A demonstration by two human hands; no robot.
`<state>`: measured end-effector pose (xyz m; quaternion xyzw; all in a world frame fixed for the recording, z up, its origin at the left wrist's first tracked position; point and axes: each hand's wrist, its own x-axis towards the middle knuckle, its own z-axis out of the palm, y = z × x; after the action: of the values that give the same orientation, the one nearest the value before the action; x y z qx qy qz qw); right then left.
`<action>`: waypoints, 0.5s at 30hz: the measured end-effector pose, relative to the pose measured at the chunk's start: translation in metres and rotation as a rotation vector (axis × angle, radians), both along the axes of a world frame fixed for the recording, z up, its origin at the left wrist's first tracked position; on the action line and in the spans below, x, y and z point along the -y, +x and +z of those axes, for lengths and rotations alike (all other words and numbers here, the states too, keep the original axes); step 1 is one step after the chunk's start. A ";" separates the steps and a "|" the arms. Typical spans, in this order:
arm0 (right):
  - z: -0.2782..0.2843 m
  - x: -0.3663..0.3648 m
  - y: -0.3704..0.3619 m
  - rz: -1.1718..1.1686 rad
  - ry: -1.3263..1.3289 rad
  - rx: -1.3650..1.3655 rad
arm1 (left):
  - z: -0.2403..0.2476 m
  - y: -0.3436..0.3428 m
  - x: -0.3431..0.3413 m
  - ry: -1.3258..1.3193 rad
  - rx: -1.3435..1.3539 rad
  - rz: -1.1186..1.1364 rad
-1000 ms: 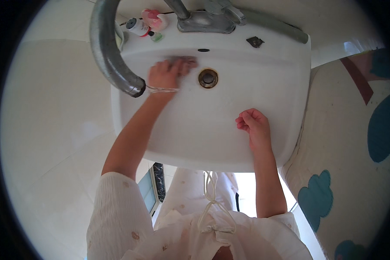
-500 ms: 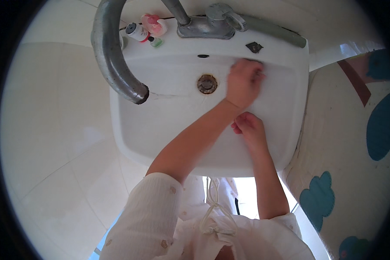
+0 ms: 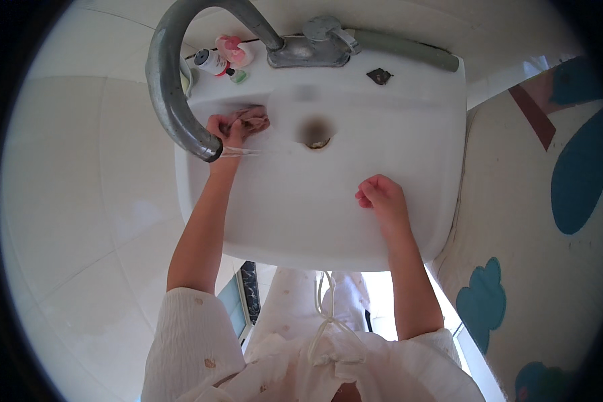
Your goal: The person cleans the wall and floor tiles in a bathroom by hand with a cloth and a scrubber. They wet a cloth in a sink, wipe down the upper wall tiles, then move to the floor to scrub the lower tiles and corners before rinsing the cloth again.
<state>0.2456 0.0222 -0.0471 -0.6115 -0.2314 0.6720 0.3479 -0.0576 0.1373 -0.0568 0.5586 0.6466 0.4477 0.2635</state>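
Note:
My left hand (image 3: 226, 128) is in the back left of the white sink basin (image 3: 301, 214), just under the tip of the curved grey spout (image 3: 171, 87). Its fingers are closed on a small brownish-pink cloth (image 3: 253, 120) pressed against the basin wall. A thin stream of water (image 3: 241, 153) runs from the spout across my wrist. My right hand (image 3: 380, 198) rests on the basin's front right slope, its fingers curled into a loose fist with nothing in it. The drain (image 3: 316, 139) lies between the two hands.
A grey tap body (image 3: 311, 45) and hose (image 3: 402, 50) sit on the sink's back ledge, with a small white bottle (image 3: 211, 61) and a pink item (image 3: 233, 48). Pale tiled floor lies to the left. A wall with blue shapes (image 3: 579, 174) stands to the right.
My left hand swept from the left of the drain over to the right side of the basin, then back left under the spout. My right hand stayed on the front slope.

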 end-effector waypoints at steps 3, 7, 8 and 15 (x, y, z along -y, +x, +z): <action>0.003 -0.007 -0.004 0.036 0.004 0.052 | -0.015 -0.007 0.004 -0.186 0.187 -0.115; 0.003 -0.007 0.001 0.049 -0.043 0.088 | -0.016 0.085 0.014 -0.306 -0.307 -0.344; 0.003 -0.006 0.000 0.026 -0.057 0.071 | -0.015 0.098 0.012 -0.250 -0.279 -0.272; 0.012 -0.004 0.006 -0.081 0.037 0.101 | -0.041 0.140 -0.017 -0.145 -0.007 -0.230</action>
<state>0.2517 0.0266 -0.0353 -0.6471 -0.2360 0.6212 0.3737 0.0829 0.1548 -0.0975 0.6102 0.6098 0.3646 0.3503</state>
